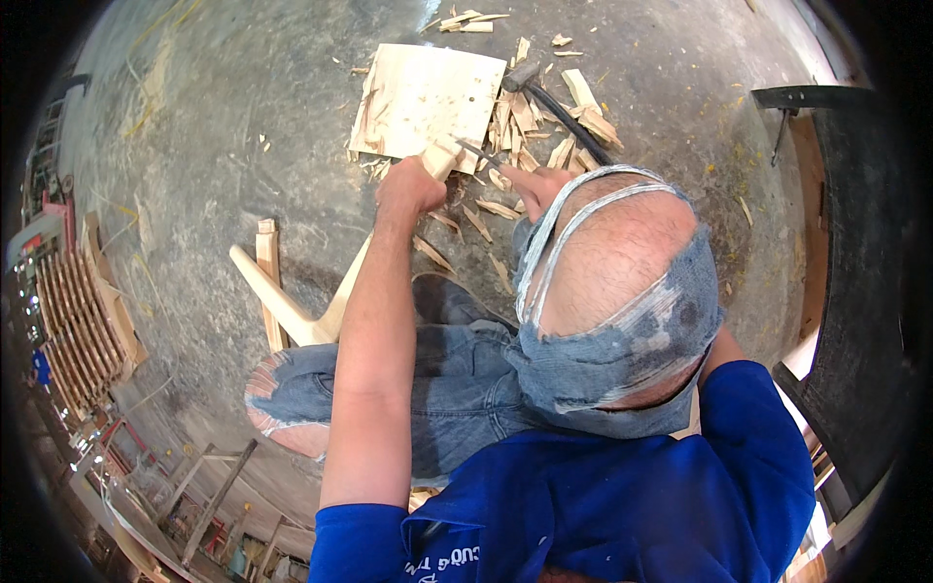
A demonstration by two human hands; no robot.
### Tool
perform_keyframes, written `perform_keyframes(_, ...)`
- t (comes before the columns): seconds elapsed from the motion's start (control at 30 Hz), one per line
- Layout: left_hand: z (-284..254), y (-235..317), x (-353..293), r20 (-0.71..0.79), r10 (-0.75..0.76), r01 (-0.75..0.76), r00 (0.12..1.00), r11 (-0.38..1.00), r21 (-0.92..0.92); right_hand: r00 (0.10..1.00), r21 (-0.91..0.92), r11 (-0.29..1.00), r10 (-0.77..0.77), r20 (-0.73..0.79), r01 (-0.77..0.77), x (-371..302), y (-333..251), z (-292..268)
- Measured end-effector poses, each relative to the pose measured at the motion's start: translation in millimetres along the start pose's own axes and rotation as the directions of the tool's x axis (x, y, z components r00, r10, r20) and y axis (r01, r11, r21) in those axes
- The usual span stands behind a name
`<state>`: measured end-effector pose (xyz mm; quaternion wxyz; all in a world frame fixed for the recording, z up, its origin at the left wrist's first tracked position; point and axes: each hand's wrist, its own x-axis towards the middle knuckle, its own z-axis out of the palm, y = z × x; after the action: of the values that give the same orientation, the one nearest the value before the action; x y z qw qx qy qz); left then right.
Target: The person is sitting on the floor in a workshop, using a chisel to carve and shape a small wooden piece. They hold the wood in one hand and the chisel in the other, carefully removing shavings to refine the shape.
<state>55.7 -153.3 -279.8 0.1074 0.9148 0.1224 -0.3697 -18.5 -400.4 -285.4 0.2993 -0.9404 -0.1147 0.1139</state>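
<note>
My left hand (411, 188) is closed round a pale wooden block (440, 159), holding it over the near edge of a square wooden board (425, 92) on the floor. Out to the right, my right hand (537, 185) grips a tool with a thin dark blade (475, 152); its handle is hidden, so I cannot tell whether it is a knife or a chisel. The blade points left, its tip close to the block's upper end. My raised right knee covers the right wrist and forearm. Split wood chips (518, 119) lie scattered beside the board.
A hammer (564, 119) with a dark handle lies among the chips, right of the board. An angled wooden piece (292, 309) and a straight stick (268, 267) lie by my left knee. Slatted wood (83, 325) stands far left; a black panel (860, 291) rises at right.
</note>
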Motion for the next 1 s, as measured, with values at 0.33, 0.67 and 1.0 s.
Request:
perform_keyframes(0.33,3.3,-6.0,6.7,0.036,-0.025,0.028,0.999,0.996,-0.088,0.986,-0.13,0.987,-0.068,0.154,0.089,38.0,-24.9,-35.5)
perform_keyframes(0.67,7.5,-10.9,8.3,0.028,-0.019,0.021,0.999,0.998,-0.06,0.965,-0.231,0.969,-0.023,0.263,0.086,37.1,-20.6,-34.0)
perform_keyframes(1.0,13.6,-13.5,14.7,0.009,0.002,-0.002,1.0,0.999,-0.053,0.969,-0.191,0.975,-0.063,0.238,0.11,49.6,-22.6,-26.8)
